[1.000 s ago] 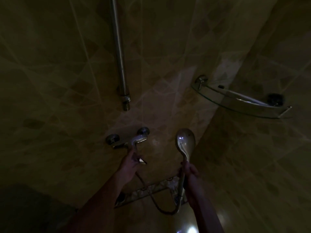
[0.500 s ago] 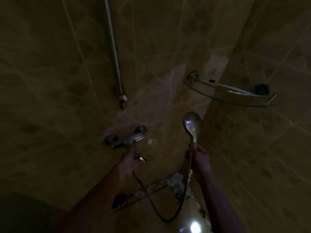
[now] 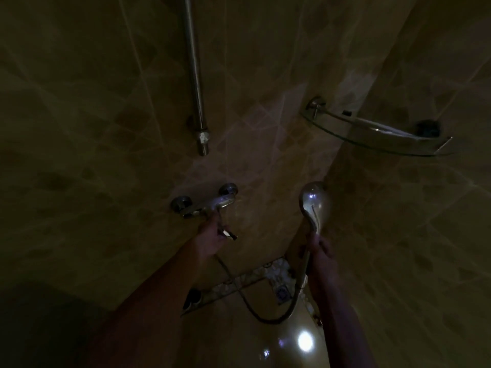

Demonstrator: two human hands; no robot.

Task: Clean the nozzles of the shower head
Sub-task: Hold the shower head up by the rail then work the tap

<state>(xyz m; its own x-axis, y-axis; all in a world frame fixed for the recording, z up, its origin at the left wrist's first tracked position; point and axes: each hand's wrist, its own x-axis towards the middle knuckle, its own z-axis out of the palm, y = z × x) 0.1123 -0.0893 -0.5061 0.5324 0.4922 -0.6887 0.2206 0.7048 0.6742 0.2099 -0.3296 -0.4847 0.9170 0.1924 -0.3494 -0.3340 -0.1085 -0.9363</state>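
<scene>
- Compared with a moment back, the shower head [image 3: 315, 201] sits a bit lower and further right against the corner tiles, and its shiny back catches more glare; the left hand hasn't left the tap.
- Biggest thing around is the tiled wall [image 3: 93, 115], dim and brownish, with a chrome riser pipe [image 3: 196, 75] running down it and a glass corner shelf [image 3: 377, 136] off to the right.
- Below the pipe is the mixer tap [image 3: 204, 203], and the left hand [image 3: 212, 236] is up on its lever, fingers curled round it as far as I can make out in this light.
- Hose [image 3: 268, 312] loops down from the tap and back up to the handle.
- Right hand [image 3: 320, 248] grips the handle, holding the head upright with the back toward us, so the nozzle face is turned away and I can't see it.
- Progress-wise, I'd say it's early: no brush, no cloth, no water visible, nozzles look untouched. Looks like setup for a rinse; all the scrubbing is still ahead.
</scene>
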